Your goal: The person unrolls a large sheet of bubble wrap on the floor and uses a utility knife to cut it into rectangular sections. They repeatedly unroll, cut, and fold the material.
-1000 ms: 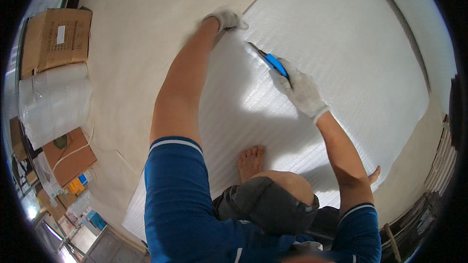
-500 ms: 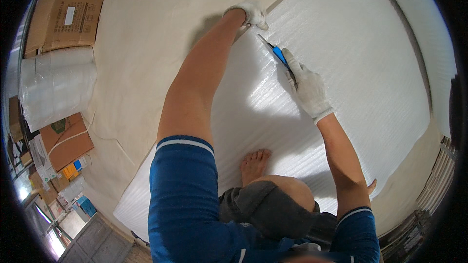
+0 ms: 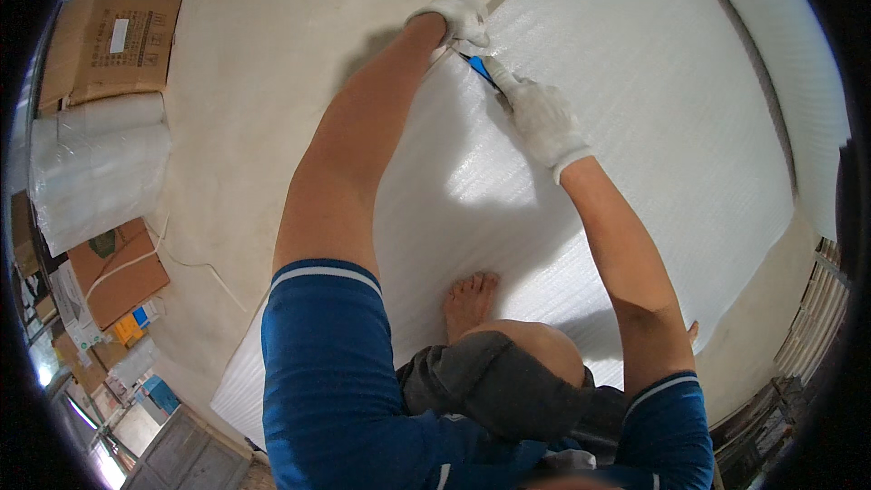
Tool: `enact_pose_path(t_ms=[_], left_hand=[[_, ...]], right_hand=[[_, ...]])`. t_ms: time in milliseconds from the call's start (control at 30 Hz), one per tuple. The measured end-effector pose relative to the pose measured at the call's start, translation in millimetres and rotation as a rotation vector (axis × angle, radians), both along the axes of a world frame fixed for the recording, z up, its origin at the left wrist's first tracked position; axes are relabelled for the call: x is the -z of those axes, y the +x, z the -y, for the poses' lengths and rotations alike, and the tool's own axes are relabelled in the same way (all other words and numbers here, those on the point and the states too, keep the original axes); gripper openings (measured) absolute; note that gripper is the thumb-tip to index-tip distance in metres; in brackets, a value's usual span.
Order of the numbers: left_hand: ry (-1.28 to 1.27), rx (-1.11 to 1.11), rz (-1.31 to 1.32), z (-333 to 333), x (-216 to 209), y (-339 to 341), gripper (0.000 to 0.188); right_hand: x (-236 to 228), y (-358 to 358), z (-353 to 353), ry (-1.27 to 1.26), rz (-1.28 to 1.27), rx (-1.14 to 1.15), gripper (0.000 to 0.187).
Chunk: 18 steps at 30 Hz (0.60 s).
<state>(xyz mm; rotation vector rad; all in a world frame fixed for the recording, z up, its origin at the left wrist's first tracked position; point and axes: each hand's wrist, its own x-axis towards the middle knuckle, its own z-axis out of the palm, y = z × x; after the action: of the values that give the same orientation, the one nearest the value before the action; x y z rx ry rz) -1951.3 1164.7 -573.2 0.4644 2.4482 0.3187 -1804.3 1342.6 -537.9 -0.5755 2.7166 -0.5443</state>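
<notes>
At the left edge of the big white foam sheet (image 3: 653, 109), your two hands are close together, both in white gloves. Your right hand (image 3: 543, 116) is closed around a blue knife (image 3: 478, 66), with one finger stretched out along it and the tip pointing up and left, close to your other hand. Your left hand (image 3: 458, 18) is bent over the sheet's edge with its fingers curled, but I can't tell if it pinches the sheet or just presses on it. It looks like the cutting is at an early spot: I see no long slit, and the middle of the sheet looks whole, so most of it seems left as it is. Your hands hide whatever is cut right by the tip. Your left arm reaches far up, almost straight, and your right arm bends a bit at the elbow. Your bare foot (image 3: 472, 299) is on the sheet, which lies on a pale flat surface (image 3: 272, 63). Off to your left are a cardboard box (image 3: 136, 27), a clear wrapped bundle (image 3: 100, 168) and a smaller brown box (image 3: 118, 277).
</notes>
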Motion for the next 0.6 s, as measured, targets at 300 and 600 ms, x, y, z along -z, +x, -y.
enact_pose_path(t_ms=[300,600], left_hand=[[-0.016,0.017,-0.032,-0.6,-4.0,5.0,0.035],[-0.038,-0.095,-0.057,1.6,-1.8,15.6,0.032]], right_hand=[[10.2,4.1,5.1,0.04,-0.025,-0.016,0.049],[25.5,36.2,-31.6,0.117,-0.008,0.013,0.056]])
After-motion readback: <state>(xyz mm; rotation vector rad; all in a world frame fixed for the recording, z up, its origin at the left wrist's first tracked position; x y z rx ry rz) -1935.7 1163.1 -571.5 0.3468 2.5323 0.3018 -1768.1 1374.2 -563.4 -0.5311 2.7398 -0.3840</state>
